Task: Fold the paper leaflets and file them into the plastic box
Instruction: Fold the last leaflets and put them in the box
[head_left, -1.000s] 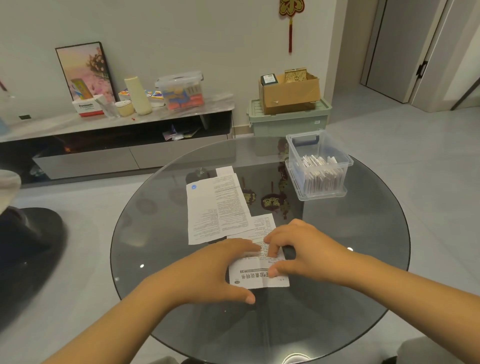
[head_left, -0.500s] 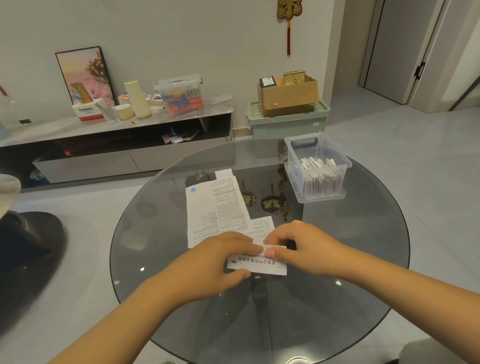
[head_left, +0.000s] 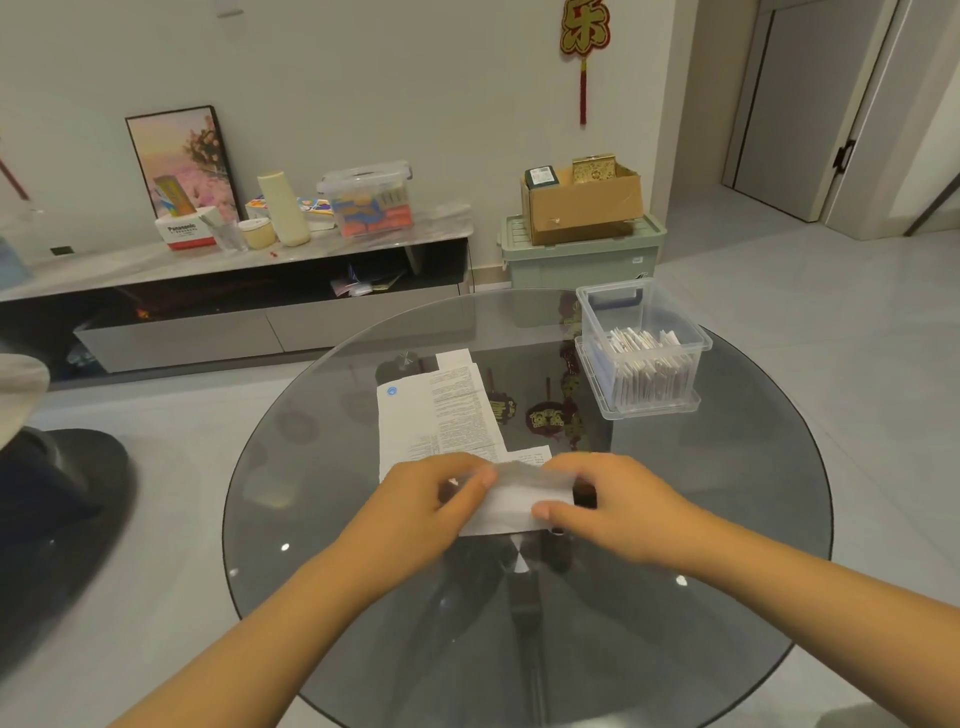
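both hands meet over the near middle of the round glass table. the left hand grips the left end of a folded leaflet, its fingers curled over the top edge and its thumb beneath. the right hand pinches the right end, thumb on the near face and fingers curled behind. the leaflet shows a plain white face toward the camera, and its upper edge is blurred; whether it touches the glass cannot be told.

just beyond the hands lies a flat leaflet with dense print and a small blue mark near its upper left corner. a second printed sheet peeks out from under it, between it and the right hand.

the plastic box is clear and stands on the far right part of the table, well apart from the hands. it sits on what looks like its own lid, and a row of folded leaflets stands upright inside it.

past the table, a low cabinet along the wall carries a framed picture, a cream cylinder and a clear lidded container. a cardboard box rests on a green bin on the floor.
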